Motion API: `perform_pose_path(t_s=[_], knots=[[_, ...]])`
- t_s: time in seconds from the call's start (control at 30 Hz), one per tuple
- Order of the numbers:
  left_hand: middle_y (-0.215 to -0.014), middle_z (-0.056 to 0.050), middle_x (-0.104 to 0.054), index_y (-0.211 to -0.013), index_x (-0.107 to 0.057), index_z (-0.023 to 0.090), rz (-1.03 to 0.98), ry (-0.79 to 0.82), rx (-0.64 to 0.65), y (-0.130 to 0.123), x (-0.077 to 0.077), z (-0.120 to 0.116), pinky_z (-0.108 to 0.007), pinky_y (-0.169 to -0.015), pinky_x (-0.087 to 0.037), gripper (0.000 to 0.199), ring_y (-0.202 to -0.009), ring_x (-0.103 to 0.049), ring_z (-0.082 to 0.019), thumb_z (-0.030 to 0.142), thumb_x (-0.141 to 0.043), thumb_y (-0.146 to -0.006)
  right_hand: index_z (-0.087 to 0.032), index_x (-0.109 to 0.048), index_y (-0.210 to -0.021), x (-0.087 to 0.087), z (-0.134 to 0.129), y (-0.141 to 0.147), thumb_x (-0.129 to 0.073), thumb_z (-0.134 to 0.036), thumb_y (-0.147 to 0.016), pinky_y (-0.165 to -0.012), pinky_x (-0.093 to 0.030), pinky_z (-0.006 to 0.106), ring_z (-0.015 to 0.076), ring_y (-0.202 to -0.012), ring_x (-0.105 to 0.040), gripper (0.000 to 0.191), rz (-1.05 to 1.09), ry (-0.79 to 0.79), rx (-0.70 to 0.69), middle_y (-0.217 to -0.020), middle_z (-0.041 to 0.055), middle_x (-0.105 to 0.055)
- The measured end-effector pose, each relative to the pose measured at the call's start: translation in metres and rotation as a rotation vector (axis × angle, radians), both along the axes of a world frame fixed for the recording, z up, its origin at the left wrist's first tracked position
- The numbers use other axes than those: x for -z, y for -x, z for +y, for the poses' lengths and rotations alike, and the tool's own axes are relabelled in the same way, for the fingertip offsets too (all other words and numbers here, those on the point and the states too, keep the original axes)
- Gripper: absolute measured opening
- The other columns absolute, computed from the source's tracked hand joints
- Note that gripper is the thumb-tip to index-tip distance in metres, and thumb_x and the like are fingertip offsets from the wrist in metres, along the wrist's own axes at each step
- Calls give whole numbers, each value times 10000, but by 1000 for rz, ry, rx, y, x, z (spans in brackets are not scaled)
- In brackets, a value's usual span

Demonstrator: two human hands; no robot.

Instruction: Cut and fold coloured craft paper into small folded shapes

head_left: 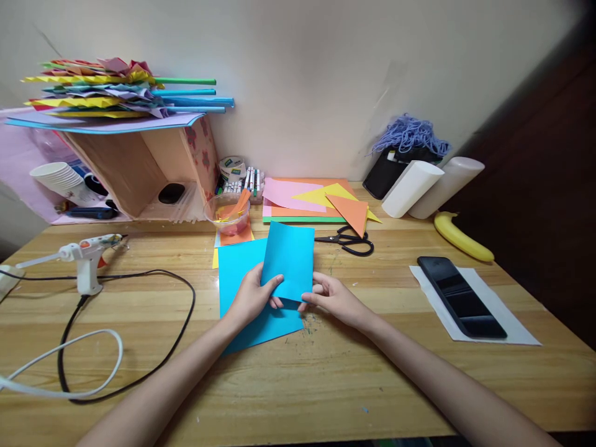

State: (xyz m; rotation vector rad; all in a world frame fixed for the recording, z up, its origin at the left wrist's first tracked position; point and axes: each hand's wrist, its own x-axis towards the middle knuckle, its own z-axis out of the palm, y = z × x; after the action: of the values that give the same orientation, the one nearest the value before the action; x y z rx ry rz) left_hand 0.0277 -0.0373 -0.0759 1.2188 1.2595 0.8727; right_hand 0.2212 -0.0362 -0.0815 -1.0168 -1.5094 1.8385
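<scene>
Between my two hands is a small rectangle of blue paper (289, 257), held up at a tilt above the table. My left hand (255, 292) grips its left edge, with the thumb on the front and the fingers behind. The lower right corner is pinched by my right hand (328, 297). Beneath them a larger sheet of blue paper (239, 267) lies flat, partly covered by the held piece and my left hand. Black-handled scissors (351, 240) rest just beyond my right hand, one blade pointing left.
A glue gun (88, 261) with looping cables stands at left. Behind are a clear bowl of paper scraps (228, 214), markers (251, 180) and stacked coloured paper (298, 195). A phone (459, 298) on white paper and a banana (460, 237) lie at right.
</scene>
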Motion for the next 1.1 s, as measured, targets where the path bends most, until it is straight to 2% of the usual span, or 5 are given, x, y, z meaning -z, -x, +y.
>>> perform_pose_path(t_s=[0.2,0.4,0.67,0.87,1.1], knots=[[-493,36,-572,-910,-452,140,17,-21,-4,-1,-3,0,-200,-357,-432,341,-389,-568,-135,417,-577,-756,-143,-513,-849,-2,0,1,-468,-474,-820,-629,-487,318,189,-602,-649,336,-10,29,34,-617,53,-678],[-434,71,-513,-848,-460,151,43,-17,57,1,-8,2,-182,-334,-369,287,-335,-498,-102,399,-574,-757,-140,-512,-990,0,1,-1,-606,-411,-749,-696,-491,331,202,-711,-663,375,16,45,-26,-754,79,-705],[-403,86,-453,-788,-505,154,157,13,238,16,-22,7,-169,-327,-313,278,-324,-457,-85,411,-594,-730,-136,-516,-590,0,5,-3,-594,-423,-748,-410,-287,190,61,-394,-446,337,-126,14,-38,-595,56,-677],[-468,46,-533,-871,-515,136,146,-8,27,11,-15,8,-188,-357,-376,408,-364,-503,-103,511,-570,-718,-118,-600,-504,-1,7,8,-542,-461,-770,-373,-203,213,48,-327,-321,438,-126,-33,199,-385,-4,-523],[-452,-16,-557,-598,-594,110,105,13,232,-13,-10,-10,-188,-434,-381,392,-405,-499,-92,463,-534,-758,-120,-647,-531,2,-2,18,-547,-491,-757,-398,-248,210,53,-368,-352,446,-62,-69,222,-484,35,-599]])
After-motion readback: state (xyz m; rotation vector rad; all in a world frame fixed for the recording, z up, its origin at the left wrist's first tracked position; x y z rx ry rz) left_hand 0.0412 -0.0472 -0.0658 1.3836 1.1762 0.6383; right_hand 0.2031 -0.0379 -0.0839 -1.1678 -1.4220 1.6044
